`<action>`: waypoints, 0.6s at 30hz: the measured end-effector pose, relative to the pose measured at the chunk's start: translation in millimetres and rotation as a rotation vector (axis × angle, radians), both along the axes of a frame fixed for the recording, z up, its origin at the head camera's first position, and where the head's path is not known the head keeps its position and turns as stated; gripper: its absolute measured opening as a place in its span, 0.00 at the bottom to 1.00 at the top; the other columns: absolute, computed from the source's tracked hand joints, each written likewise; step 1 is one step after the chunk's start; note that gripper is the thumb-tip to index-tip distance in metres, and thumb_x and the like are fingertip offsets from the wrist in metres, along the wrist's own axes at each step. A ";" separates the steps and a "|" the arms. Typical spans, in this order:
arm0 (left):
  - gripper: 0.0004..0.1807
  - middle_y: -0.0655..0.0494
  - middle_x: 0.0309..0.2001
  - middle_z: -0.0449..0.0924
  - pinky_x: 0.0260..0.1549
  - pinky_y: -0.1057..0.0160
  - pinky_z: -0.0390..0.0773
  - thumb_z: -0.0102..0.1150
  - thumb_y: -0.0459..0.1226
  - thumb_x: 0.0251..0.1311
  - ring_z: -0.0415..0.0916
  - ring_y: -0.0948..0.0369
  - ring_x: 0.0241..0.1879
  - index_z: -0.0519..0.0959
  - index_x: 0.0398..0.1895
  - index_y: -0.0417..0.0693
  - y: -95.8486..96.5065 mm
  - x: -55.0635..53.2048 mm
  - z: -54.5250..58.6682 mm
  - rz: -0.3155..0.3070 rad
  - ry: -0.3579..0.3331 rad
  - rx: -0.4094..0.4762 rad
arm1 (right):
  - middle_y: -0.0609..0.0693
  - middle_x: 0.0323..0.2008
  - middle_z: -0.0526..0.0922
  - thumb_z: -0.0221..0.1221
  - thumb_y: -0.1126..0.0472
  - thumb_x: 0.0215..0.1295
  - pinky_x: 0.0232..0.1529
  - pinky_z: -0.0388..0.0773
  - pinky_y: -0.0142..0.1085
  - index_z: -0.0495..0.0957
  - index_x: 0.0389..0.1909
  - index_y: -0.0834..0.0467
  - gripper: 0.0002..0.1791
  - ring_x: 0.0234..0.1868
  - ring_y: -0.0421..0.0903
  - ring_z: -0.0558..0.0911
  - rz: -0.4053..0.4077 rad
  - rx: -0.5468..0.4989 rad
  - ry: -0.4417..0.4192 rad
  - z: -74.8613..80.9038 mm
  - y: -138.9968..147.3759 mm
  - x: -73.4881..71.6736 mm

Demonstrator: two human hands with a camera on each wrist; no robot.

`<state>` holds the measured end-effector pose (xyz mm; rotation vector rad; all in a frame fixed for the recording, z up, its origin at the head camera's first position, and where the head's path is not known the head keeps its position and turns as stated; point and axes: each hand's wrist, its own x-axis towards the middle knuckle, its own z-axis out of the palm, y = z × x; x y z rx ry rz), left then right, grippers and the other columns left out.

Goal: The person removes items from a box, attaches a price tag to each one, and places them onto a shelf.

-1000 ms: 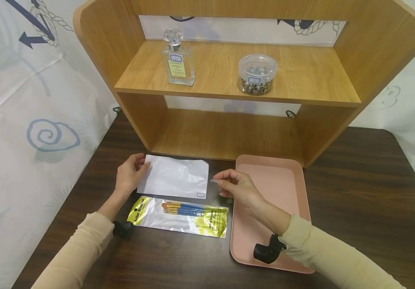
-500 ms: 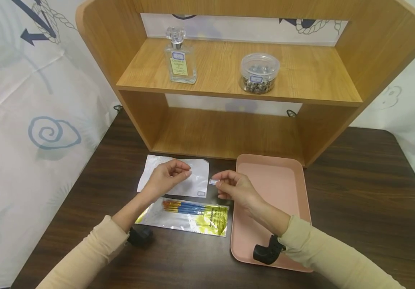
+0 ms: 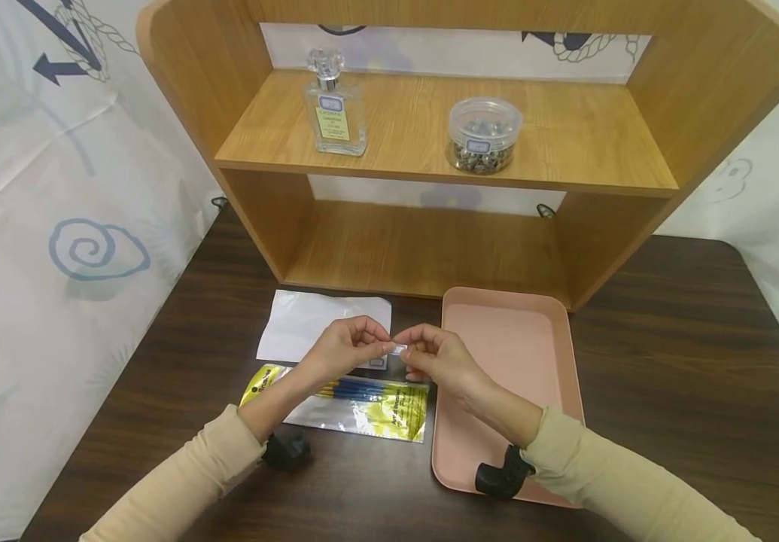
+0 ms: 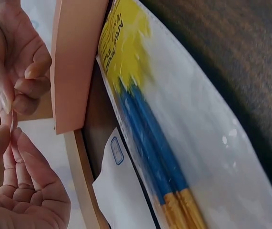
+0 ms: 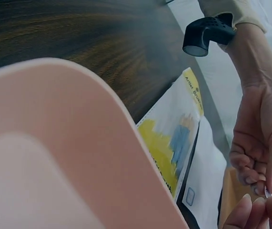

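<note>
White sticker (image 3: 399, 348), pinched by both hands' fingers (image 3: 381, 342)

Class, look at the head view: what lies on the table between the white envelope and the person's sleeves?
The paintbrush packet lies there, just nearer than the white envelope; the head view shows it.

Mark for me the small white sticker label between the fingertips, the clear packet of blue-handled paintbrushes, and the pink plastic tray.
small white sticker label (image 3: 399, 348), head view, its middle.
clear packet of blue-handled paintbrushes (image 3: 362, 403), head view, lower plastic face.
pink plastic tray (image 3: 518, 354), head view, bare floor.
</note>
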<state>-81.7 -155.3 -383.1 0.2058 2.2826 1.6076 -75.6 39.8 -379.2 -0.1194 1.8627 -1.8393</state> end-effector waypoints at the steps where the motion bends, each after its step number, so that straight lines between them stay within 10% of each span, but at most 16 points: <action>1: 0.09 0.38 0.33 0.79 0.31 0.60 0.76 0.62 0.36 0.58 0.75 0.52 0.31 0.77 0.37 0.40 0.3 0.5 -0.7 -0.001 -0.003 0.000 | 0.48 0.29 0.73 0.55 0.71 0.63 0.34 0.79 0.30 0.73 0.50 0.68 0.14 0.28 0.40 0.75 0.005 -0.001 0.001 -0.7 0.1 0.3; 11: 0.07 0.49 0.27 0.78 0.31 0.62 0.76 0.62 0.36 0.57 0.73 0.55 0.28 0.77 0.35 0.40 -1.0 6.9 0.0 0.003 -0.024 -0.017 | 0.64 0.30 0.78 0.57 0.69 0.63 0.35 0.82 0.42 0.72 0.42 0.71 0.10 0.25 0.42 0.79 0.102 0.083 0.178 -0.4 2.7 -0.5; 18: 0.07 0.55 0.25 0.78 0.27 0.66 0.74 0.63 0.36 0.56 0.74 0.59 0.27 0.78 0.33 0.41 -4.2 13.7 -3.6 -0.023 -0.019 -0.072 | 0.57 0.21 0.79 0.59 0.69 0.61 0.26 0.81 0.41 0.76 0.30 0.66 0.03 0.20 0.47 0.80 0.213 0.253 0.321 0.6 0.1 -1.9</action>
